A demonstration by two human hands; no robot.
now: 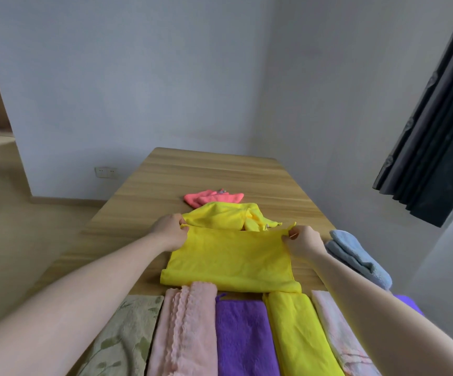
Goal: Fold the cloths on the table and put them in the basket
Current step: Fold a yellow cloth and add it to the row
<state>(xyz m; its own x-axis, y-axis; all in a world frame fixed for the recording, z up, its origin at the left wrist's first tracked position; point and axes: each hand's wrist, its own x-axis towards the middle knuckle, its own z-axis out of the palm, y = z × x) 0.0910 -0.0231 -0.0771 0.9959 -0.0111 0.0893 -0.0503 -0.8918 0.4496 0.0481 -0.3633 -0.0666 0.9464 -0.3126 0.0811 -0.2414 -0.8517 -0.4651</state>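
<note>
My fingers pinch the yellow cloth [229, 260] at both far corners, mid-fold; several cloths remain, no basket in sight.

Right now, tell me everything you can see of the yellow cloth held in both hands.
The yellow cloth is bright, plain, soft-looking fabric with a slightly fuzzy surface. It lies spread on the wooden table, apparently doubled over, its near edge a rounded fold. The left hand pinches its far left corner and the right hand its far right corner, lifting that edge slightly. A second, rumpled yellow cloth lies just beyond it. Its near edge meets the row of folded cloths.
</note>
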